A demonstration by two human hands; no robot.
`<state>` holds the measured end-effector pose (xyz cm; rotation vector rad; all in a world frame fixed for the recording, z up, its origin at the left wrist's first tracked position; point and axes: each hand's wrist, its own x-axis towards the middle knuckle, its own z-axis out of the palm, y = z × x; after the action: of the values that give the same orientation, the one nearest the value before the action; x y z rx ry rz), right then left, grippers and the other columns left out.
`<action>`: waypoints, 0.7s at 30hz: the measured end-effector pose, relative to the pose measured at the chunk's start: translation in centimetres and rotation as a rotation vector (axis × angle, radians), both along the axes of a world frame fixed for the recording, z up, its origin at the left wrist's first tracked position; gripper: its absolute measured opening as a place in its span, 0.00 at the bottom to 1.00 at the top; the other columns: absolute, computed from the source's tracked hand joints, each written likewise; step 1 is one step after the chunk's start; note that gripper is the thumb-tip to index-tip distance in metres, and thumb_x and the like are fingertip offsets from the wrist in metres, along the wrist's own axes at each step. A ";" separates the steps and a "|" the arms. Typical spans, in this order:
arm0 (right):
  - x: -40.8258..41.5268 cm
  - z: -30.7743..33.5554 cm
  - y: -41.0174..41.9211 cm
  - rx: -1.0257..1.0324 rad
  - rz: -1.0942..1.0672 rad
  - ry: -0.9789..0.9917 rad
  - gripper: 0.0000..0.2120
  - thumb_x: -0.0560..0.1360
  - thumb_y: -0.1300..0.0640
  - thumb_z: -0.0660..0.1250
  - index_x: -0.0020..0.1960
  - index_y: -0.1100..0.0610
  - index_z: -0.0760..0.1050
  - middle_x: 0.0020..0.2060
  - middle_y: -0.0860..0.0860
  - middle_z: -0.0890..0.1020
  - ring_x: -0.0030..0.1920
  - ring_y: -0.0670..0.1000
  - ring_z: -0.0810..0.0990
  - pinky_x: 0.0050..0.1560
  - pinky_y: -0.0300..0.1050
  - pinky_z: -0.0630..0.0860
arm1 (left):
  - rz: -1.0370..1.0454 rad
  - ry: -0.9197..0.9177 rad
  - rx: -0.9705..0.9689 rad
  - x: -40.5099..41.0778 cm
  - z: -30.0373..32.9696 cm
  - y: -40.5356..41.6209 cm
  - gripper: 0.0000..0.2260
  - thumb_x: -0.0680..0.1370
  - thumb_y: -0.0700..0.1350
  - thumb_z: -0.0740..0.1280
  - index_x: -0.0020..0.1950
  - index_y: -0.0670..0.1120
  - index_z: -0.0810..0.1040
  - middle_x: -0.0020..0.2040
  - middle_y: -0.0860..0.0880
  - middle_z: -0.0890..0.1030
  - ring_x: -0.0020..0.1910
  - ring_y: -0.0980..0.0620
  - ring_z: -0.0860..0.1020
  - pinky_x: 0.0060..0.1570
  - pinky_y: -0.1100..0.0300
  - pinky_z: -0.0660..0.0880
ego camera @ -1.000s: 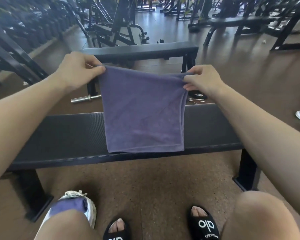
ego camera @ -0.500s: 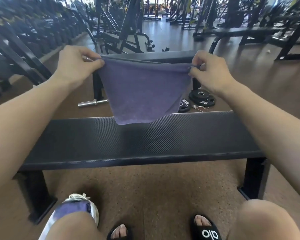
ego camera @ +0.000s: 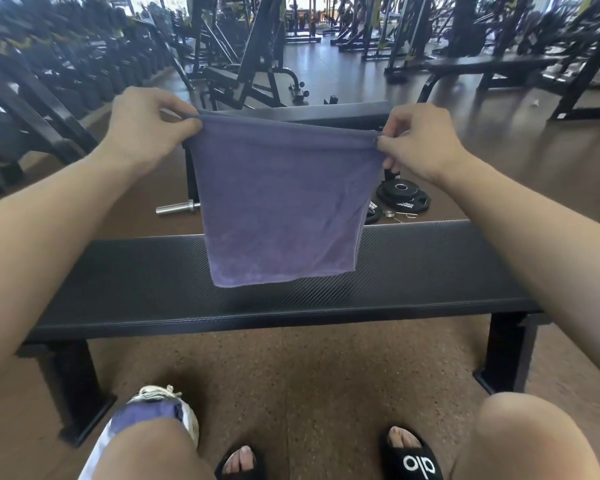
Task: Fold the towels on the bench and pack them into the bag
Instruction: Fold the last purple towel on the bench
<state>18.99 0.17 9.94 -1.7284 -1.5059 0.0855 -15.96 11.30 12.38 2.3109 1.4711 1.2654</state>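
A purple towel (ego camera: 278,209) hangs doubled over in the air above the black bench (ego camera: 413,271). My left hand (ego camera: 146,129) pinches its top left corner and my right hand (ego camera: 420,143) pinches the top right corner, so the top edge is stretched between them. The towel's lower edge hangs over the bench's seat. A white bag (ego camera: 187,414) stands on the floor by my left knee, with purple cloth (ego camera: 146,412) showing in its mouth; my leg hides most of it.
Weight plates (ego camera: 402,197), spring clips and a barbell end (ego camera: 177,207) lie on the floor behind the bench. A second bench (ego camera: 326,114) stands beyond them. Dumbbell racks line the left wall; machines fill the back. My feet in black slides (ego camera: 413,459) rest on the brown floor.
The towel was raised off the bench with its lower part swinging up, and it now hangs down again, longer, over the seat. Both hands stay pinched on the top corners.
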 end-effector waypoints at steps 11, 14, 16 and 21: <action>0.9 -0.5 0.8 0.020 -0.045 0.120 0.10 0.74 0.50 0.73 0.44 0.57 0.82 0.38 0.50 0.80 0.40 0.45 0.75 0.39 0.31 0.69 | 0.036 0.066 -0.020 -0.4 -0.8 -0.4 0.08 0.75 0.47 0.75 0.51 0.46 0.87 0.49 0.44 0.86 0.51 0.48 0.83 0.60 0.53 0.77; 0.9 0.3 0.2 0.086 0.010 0.196 0.11 0.73 0.50 0.73 0.42 0.58 0.82 0.36 0.50 0.79 0.37 0.44 0.74 0.39 0.36 0.70 | 0.008 0.001 0.017 -0.4 -0.1 -0.8 0.08 0.75 0.47 0.74 0.51 0.45 0.87 0.49 0.45 0.85 0.48 0.52 0.81 0.56 0.56 0.78; 1.1 1.3 -0.2 0.210 0.051 0.294 0.09 0.72 0.52 0.74 0.40 0.57 0.81 0.34 0.51 0.79 0.36 0.44 0.74 0.39 0.36 0.70 | -0.034 -0.129 0.078 -0.5 0.4 -1.0 0.09 0.74 0.48 0.73 0.51 0.45 0.86 0.48 0.46 0.85 0.47 0.53 0.81 0.54 0.58 0.78; 0.6 -1.1 0.5 0.082 -0.043 0.126 0.07 0.71 0.54 0.75 0.39 0.56 0.81 0.36 0.52 0.82 0.37 0.45 0.76 0.40 0.39 0.73 | 0.042 0.028 -0.075 -0.1 -2.3 -1.0 0.07 0.74 0.45 0.76 0.50 0.44 0.87 0.44 0.47 0.84 0.39 0.57 0.79 0.52 0.62 0.73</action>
<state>19.55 0.65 8.86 -1.6582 -1.3614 0.1073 -16.07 10.35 10.06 2.2709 1.5560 1.1710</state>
